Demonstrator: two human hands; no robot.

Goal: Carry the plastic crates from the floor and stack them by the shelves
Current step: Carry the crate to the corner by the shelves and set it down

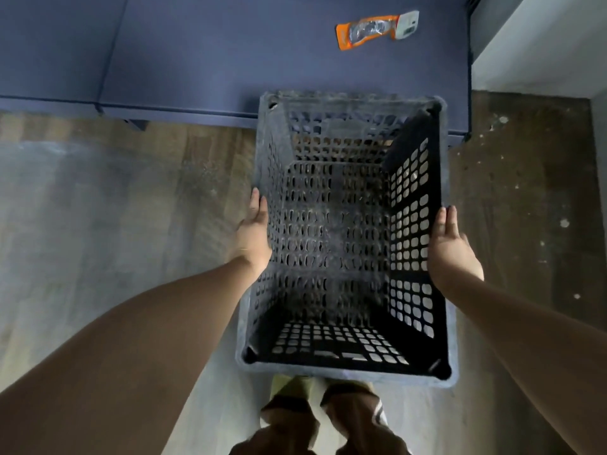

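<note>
A black perforated plastic crate is directly below me, open side up and empty, its far end overlapping the front edge of a dark blue shelf. My left hand lies flat against the crate's left rim and wall. My right hand presses on the right rim, fingers extended. Both hands clasp the crate from the sides. Whether the crate rests on the floor or hangs in my hands I cannot tell.
An orange and white packet lies on the blue shelf surface at the back. A pale wall stands at the right. The concrete floor spreads to the left. My feet are just behind the crate.
</note>
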